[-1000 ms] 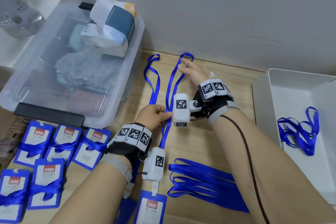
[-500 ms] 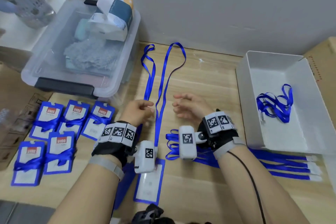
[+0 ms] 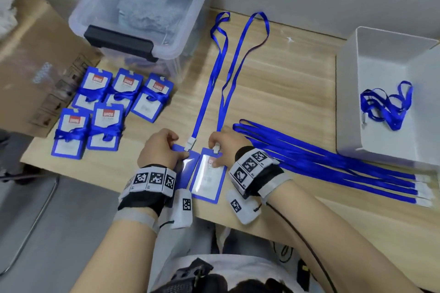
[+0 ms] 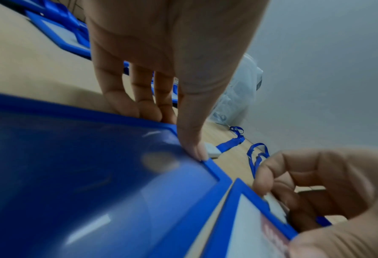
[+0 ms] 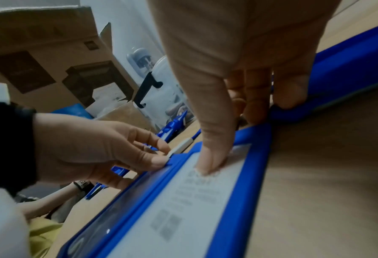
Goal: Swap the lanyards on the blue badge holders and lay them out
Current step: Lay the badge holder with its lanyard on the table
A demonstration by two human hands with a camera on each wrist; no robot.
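Observation:
Two blue badge holders lie side by side near the table's front edge. My left hand (image 3: 182,147) pinches the top edge of the left badge holder (image 3: 184,169), thumb (image 4: 194,148) on its face and fingers (image 4: 144,108) behind. My right hand (image 3: 213,153) grips the top of the right badge holder (image 3: 208,178), with its thumb (image 5: 208,157) pressing on the printed card. From a white clip (image 3: 190,144) on each holder, the left lanyard (image 3: 214,66) and the right lanyard (image 3: 235,62) run straight toward the wall.
Several lanyard-wrapped badge holders (image 3: 107,107) lie at the left, by a cardboard box (image 3: 35,54). A clear storage bin (image 3: 147,7) stands behind them. Spare lanyards (image 3: 321,164) lie flat at the right, beside a white tray (image 3: 347,102) holding a tangled lanyard (image 3: 385,104).
Both hands have come back from the lanyards' far loops toward the near edge and now take hold of the two holders' tops. The head view has tilted down.

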